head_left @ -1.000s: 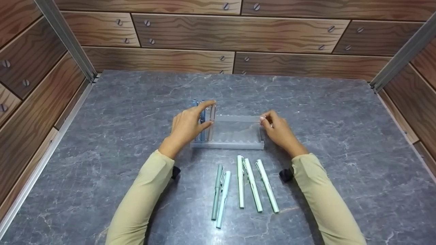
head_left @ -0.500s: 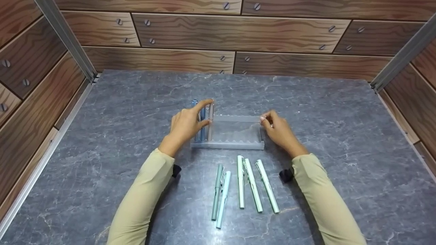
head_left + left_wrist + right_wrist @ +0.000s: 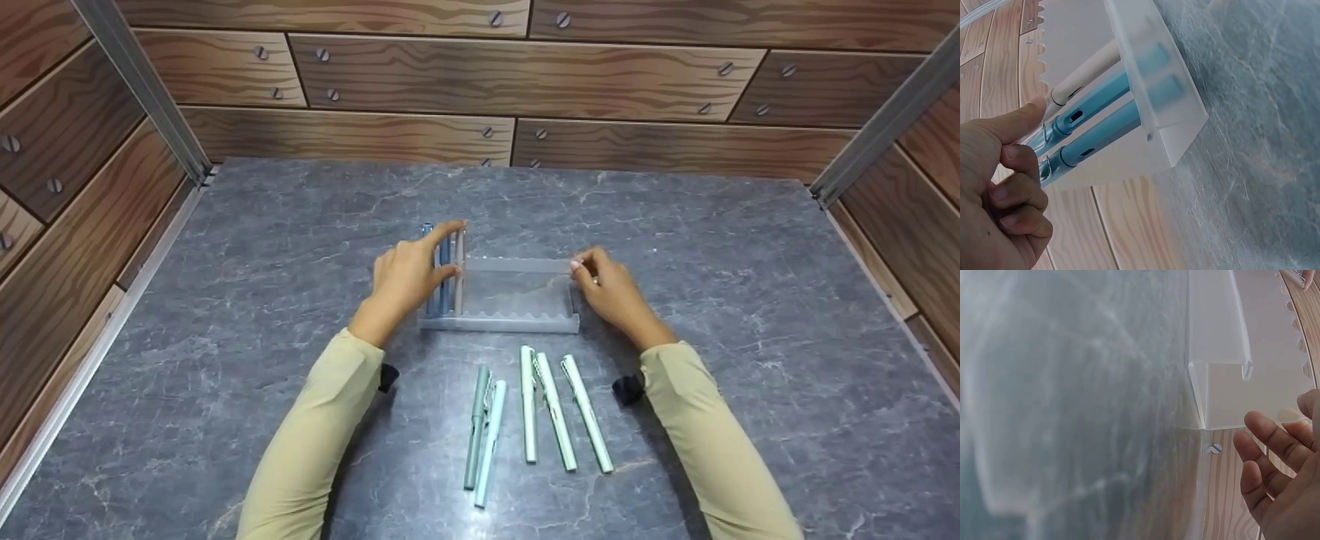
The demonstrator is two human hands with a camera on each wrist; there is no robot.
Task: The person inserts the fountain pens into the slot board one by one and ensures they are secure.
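Observation:
A clear plastic pen rack (image 3: 517,324) with notched edges stands mid-table. In the head view my left hand (image 3: 405,274) holds a pale beige pen (image 3: 460,289), index finger at its top and thumb lower down. This pen's lower end sits behind the rack's front lip, seen through the frosted plastic in the left wrist view. Beside it, two blue pens (image 3: 1098,104) with metal clips stand in the rack's left end. At the opposite end, my right hand (image 3: 611,289) pinches the rack's upper right corner between thumb and index, its other fingers loosely bent.
Nearer the body lie a dark green pen (image 3: 476,427) and a light aqua pen (image 3: 491,442), side by side. To their right are three pale green pens (image 3: 556,412). Wood-patterned panels (image 3: 525,79) and metal posts (image 3: 150,90) border the grey marbled table (image 3: 300,217).
My left hand has shifted slightly left with the beige pen, which now stands straighter and closer to the blue pens. My right hand stays at the rack's corner.

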